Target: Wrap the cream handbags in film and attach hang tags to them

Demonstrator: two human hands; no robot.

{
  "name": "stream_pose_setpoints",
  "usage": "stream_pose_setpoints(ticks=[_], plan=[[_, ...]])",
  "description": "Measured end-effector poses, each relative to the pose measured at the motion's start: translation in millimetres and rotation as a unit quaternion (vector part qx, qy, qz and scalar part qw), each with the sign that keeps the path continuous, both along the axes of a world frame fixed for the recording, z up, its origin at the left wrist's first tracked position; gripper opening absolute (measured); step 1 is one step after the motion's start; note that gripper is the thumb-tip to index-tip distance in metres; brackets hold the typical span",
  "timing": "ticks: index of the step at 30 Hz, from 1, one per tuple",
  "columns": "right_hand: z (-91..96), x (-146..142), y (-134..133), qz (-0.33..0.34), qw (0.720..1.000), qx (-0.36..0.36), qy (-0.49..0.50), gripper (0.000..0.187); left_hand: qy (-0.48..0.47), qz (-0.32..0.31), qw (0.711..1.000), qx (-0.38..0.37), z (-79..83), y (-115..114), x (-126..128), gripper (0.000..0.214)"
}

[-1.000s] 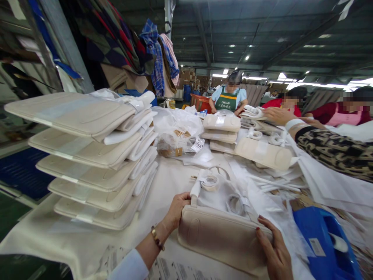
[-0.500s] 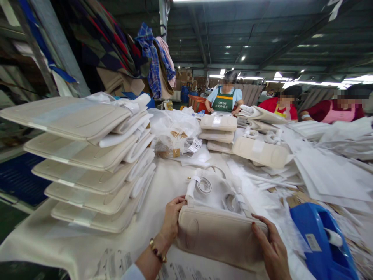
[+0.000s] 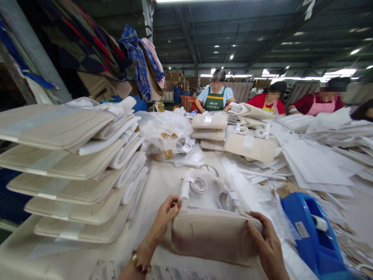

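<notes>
A beige handbag [image 3: 215, 237] lies low in front of me on the table, its flat base side toward me. Its strap [image 3: 198, 185] is coiled and wrapped in white padding behind the body. At the bag's upper left corner, my left hand [image 3: 164, 217] pinches the base of the wrapped strap; a beaded bracelet circles that wrist. My right hand [image 3: 266, 241] grips the bag's right end, thumb on the near face and fingers over the top edge.
A tall stack of flat beige bags [image 3: 67, 159] stands at left. Ahead are a plastic-wrapped bundle [image 3: 167, 134] and more beige bags [image 3: 250, 147]. White sheets [image 3: 314, 155] and a blue tape dispenser [image 3: 313, 233] lie at right. Several people work beyond, one in a green apron [image 3: 214, 99].
My view has swung slightly right, so the surroundings sit further left in the picture. Both hands stay on the bag, and its near face shows a little less tall.
</notes>
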State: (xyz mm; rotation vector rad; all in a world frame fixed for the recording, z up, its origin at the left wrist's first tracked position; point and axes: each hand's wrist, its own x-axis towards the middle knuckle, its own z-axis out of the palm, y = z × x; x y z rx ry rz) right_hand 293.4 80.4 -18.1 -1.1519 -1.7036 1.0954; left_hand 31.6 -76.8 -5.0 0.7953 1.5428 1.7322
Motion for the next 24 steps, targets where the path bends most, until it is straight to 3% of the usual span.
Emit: stream_pose_setpoints(ticks=[3,7,11,14,16,18,21,24], plan=[[7.6,4,5,0.039,0.998,-0.058,0.001,0.055,0.128,-0.051,0.99,-0.025,9.5,-3,-13,0.042],[20.1,8,10,0.11,0.988,-0.11,-0.021,0.057,0.156,-0.068,0.984,-0.061,20.5,-3,-11,0.025],[19.2,7,16,0.129,0.983,-0.129,-0.018,0.058,0.188,-0.001,0.97,-0.152,15.4,-5,12,0.032],[15.7,5,25,0.101,0.984,-0.148,-0.007,0.059,0.18,0.083,0.963,-0.185,3.9,-4,30,0.041],[20.6,2,31,0.086,0.984,-0.157,-0.02,0.062,0.19,0.137,0.954,-0.185,-1.2,0,37,0.042],[33.3,-4,34,0.118,0.98,-0.153,-0.056,0.06,0.202,0.163,0.948,-0.186,-1.3,5,38,0.042],[57.4,-13,32,0.186,0.966,-0.15,-0.099,0.051,0.159,0.13,0.96,-0.188,6.7,12,33,0.041],[71.8,-18,26,0.182,0.963,-0.173,-0.094,0.047,0.043,0.063,0.98,-0.181,16.6,17,28,0.042]])
